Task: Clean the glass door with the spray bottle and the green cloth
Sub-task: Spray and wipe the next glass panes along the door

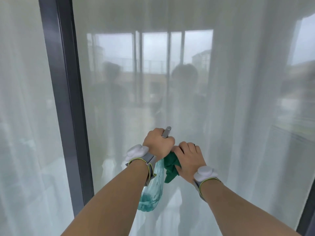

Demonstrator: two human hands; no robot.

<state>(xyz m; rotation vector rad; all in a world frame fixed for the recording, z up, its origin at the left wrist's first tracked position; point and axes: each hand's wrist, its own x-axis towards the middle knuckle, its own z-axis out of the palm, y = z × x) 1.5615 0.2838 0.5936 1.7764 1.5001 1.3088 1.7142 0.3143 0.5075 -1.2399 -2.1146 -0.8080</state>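
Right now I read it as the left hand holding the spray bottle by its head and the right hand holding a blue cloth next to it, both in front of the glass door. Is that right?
Not quite: the cloth is green, not blue. The head view shows the right hand gripping the green cloth beside the spray bottle, which the left hand holds by its head, both in front of the glass door.

Head view, facing a glass door up close

One wide-angle camera, worn on the head, looks forward and slightly down at the glass door [153, 74], which fills the far field; its dark frame [66, 99] rises at left, and both forearms enter from the near bottom edge.
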